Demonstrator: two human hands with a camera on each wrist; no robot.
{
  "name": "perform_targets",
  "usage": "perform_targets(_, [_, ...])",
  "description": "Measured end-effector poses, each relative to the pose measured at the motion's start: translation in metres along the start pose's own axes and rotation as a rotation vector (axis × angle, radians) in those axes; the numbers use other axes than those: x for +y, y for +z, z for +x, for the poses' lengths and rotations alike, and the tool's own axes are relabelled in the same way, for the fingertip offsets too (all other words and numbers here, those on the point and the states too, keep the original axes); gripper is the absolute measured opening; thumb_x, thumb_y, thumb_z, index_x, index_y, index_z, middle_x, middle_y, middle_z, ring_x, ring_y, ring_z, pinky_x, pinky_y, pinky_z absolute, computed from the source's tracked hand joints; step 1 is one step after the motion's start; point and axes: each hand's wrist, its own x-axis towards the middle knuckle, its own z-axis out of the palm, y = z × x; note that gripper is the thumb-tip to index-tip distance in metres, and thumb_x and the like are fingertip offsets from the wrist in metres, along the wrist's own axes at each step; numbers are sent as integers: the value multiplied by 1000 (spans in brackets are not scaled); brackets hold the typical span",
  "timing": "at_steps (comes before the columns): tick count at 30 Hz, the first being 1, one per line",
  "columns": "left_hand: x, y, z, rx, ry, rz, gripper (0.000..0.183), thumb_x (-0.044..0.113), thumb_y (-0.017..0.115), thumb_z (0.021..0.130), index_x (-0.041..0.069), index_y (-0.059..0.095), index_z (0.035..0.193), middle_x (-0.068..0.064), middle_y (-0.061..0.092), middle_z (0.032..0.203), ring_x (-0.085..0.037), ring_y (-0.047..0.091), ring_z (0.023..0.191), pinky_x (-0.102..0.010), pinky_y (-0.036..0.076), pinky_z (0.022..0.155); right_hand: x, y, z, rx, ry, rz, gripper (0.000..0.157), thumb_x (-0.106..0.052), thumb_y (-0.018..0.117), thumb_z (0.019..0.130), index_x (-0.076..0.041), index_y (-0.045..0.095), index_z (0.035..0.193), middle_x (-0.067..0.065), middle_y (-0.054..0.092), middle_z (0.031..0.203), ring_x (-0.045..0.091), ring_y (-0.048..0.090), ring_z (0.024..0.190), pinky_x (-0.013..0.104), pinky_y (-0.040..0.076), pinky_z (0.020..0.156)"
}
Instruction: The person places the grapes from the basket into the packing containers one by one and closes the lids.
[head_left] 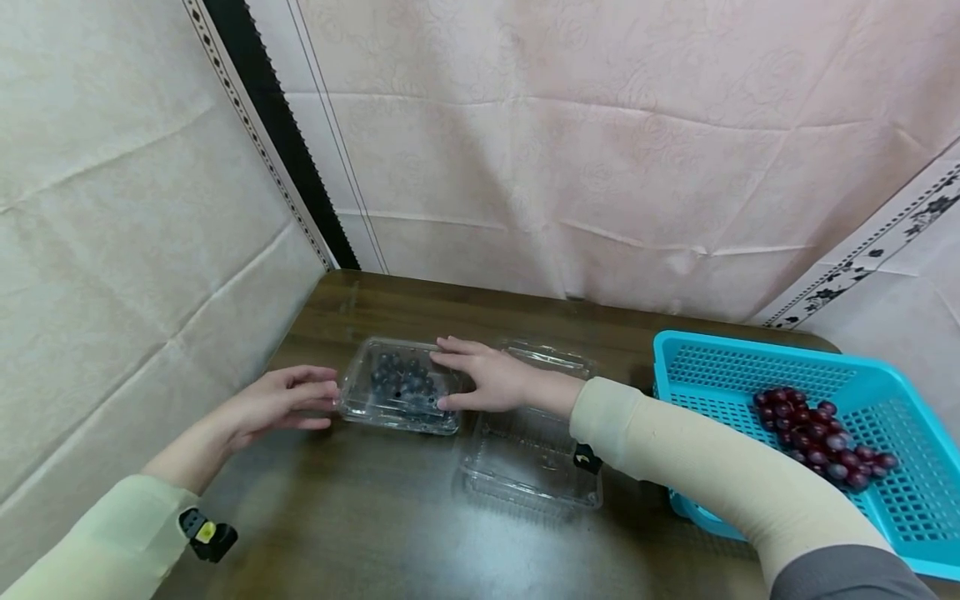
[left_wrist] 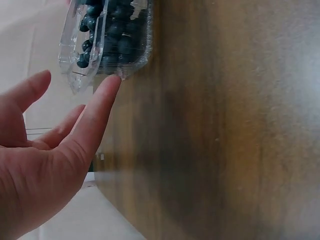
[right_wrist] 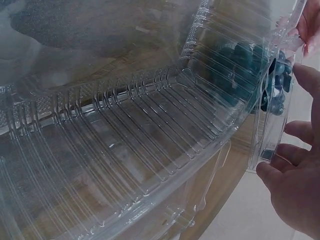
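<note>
A clear plastic clamshell box [head_left: 360, 407] with its lid down holds a bunch of dark blue-black grapes [head_left: 401, 379]. My left hand [head_left: 288, 400] is at the box's left end, fingers loosely extended; in the left wrist view one fingertip [left_wrist: 114, 84] reaches the box's end, and I cannot tell whether it presses there. Over the right end of the lid lies my right hand [head_left: 487, 379], its fingers spread. The right wrist view shows that hand [right_wrist: 300, 155] along the box's side, its fingertips at the lid edge. Neither hand is curled round the box.
A second clear clamshell [head_left: 525, 467] lies open beneath my right forearm, beside the first box. At the right stands a blue plastic basket [head_left: 757, 348] with a bunch of red grapes [head_left: 817, 437]. Patterned cloth [head_left: 600, 167] hangs behind the wooden table [head_left: 360, 517].
</note>
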Motion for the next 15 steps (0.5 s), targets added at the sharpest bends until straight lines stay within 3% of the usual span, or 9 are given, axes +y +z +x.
perform_targets(6, [-11, 4, 2, -33, 14, -34, 70, 21, 68, 108, -12, 33, 159, -24, 63, 139, -30, 69, 124, -46, 63, 100, 0, 2, 0, 0, 0, -23, 81, -53, 68, 103, -14, 37, 167, 6, 18, 178, 33, 17, 164, 57, 25, 132])
perform_targets(15, [-15, 12, 5, -42, 34, -76, 64, 14, 62, 110, -14, 31, 158, -19, 67, 127, -28, 71, 116, -48, 64, 98, -1, 2, 0, -5, 4, -41, 82, -53, 69, 103, -15, 36, 168, 6, 18, 178, 30, 16, 165, 55, 26, 132])
